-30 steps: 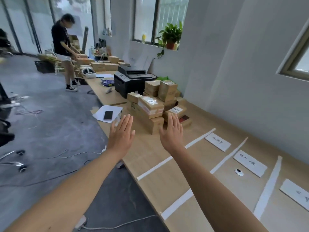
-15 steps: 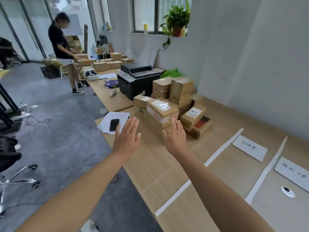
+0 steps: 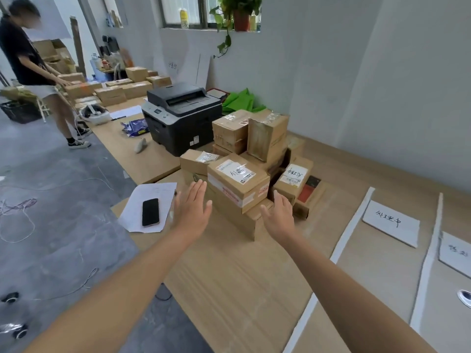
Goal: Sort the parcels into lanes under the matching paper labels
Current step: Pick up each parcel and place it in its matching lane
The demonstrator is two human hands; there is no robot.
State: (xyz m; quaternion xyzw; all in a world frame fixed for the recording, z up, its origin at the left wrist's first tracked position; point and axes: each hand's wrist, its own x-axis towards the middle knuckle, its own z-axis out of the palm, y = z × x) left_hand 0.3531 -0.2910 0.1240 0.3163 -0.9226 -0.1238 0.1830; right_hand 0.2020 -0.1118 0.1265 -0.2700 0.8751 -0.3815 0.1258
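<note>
Both forearms are reaching out over the counter, hands flat, fingers straight, holding nothing. The left hand is hovering just left of the parcel pile. The right hand is sitting at the front right corner of the long bottom carton; can't tell if it's touching.

To the right, white tape strips are marking lanes on the counter. One handwritten paper label is lying in the first lane and a second paper label in the next, cut off by the frame edge. No parcels are lying in either lane.

Between the hands, a taped parcel with a handwritten sticker is resting on the long carton. The remaining parcels are stacking up behind and right of it.

Left of the pile, a black phone is lying on a sheet of paper at the counter edge. Behind the pile a grey printer is standing, with green bags against the wall. Further down, more cartons are covering the counter, and another person is standing over them. A potted plant is sitting on the windowsill.
</note>
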